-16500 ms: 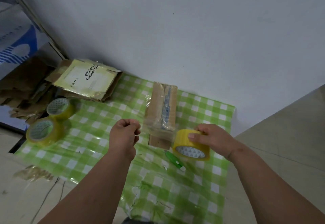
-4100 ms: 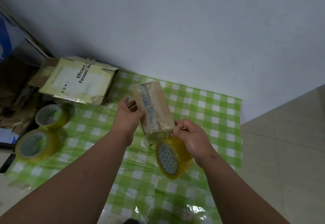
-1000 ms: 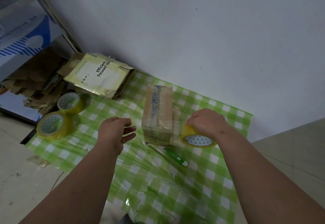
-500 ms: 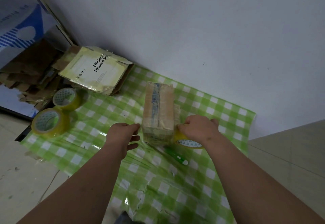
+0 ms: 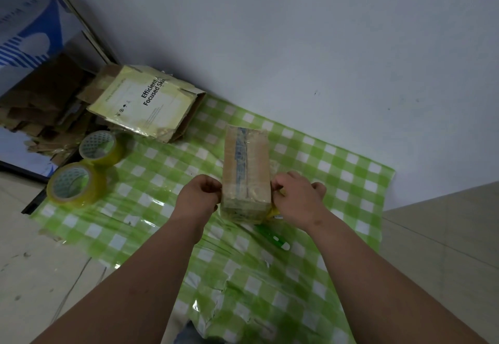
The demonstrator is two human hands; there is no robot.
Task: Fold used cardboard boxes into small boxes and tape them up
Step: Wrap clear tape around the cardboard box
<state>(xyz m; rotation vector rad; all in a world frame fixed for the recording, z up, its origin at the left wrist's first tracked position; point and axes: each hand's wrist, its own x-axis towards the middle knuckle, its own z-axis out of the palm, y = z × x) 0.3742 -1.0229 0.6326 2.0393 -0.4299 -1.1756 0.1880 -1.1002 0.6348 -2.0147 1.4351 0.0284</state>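
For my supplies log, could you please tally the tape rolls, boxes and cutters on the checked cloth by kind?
Yellow tape rolls: 3, the last mostly hidden under the right hand
Taped small box: 1
Flattened printed box: 1
Green cutter: 1
Total: 6

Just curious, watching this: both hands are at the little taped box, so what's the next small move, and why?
Probably draw the tape roll in the right hand across the small box while the left hand steadies its other side; a hand sits at each side and the roll is pressed against the box.
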